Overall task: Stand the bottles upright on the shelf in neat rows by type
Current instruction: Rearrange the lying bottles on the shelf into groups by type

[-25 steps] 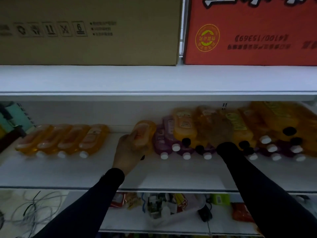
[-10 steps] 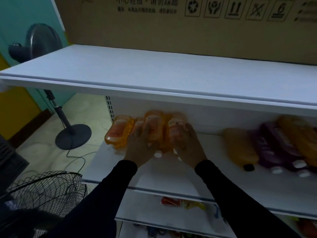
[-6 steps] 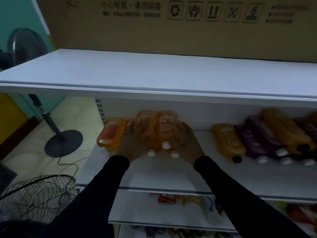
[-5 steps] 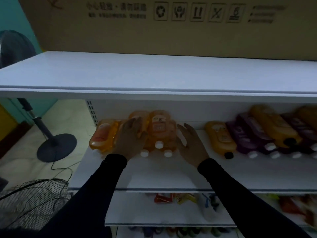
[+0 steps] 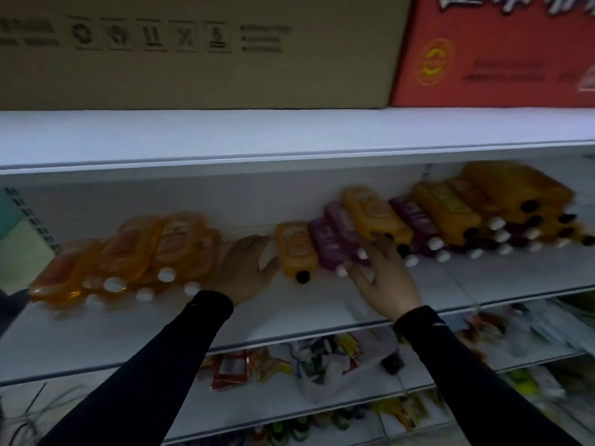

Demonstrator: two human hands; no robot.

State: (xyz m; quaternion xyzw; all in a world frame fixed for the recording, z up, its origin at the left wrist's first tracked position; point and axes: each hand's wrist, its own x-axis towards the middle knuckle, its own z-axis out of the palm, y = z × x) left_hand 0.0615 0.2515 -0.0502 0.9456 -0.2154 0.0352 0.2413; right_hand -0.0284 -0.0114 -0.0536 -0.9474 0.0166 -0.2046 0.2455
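Several clear orange bottles with white caps (image 5: 135, 259) lie on their sides in a stack at the left of the white shelf (image 5: 289, 320). An opaque orange bottle with a black cap (image 5: 296, 252) lies alone mid-shelf. My left hand (image 5: 244, 272) sits just left of it, fingers relaxed, holding nothing. My right hand (image 5: 383, 278) reaches to the purple bottles (image 5: 335, 243), fingertips touching their cap ends, fingers fairly straight. Right of them lies a pile of orange and purple bottles (image 5: 476, 214). The frame is motion-blurred.
A brown carton (image 5: 199, 53) and a red carton (image 5: 495, 53) stand on the shelf above. The lower shelf (image 5: 322, 358) holds packets and a plastic bag. Bare shelf lies in front of the bottles.
Both hands left the clear orange stack at the left and moved right. My left hand is now beside the lone black-capped bottle and my right hand touches the purple ones. The view swung right.
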